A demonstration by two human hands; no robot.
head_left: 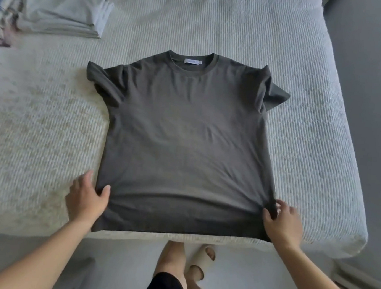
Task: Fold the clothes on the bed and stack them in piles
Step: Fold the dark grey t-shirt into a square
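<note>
A dark grey T-shirt point(186, 132) lies spread flat on the bed point(51, 123), collar away from me and hem at the near edge. Both short sleeves are rumpled and partly turned up at the shoulders. My left hand point(86, 198) pinches the shirt's lower left side seam, thumb on top of the cloth. My right hand point(282, 220) pinches the lower right side seam, where the cloth bunches between thumb and fingers.
A pile of folded light grey clothes point(65, 16) sits at the bed's far left, with a blue and striped garment point(5, 2) beside it. The bed's right edge drops to grey floor point(372, 112). My legs and beige slippers point(201, 260) stand below the near edge.
</note>
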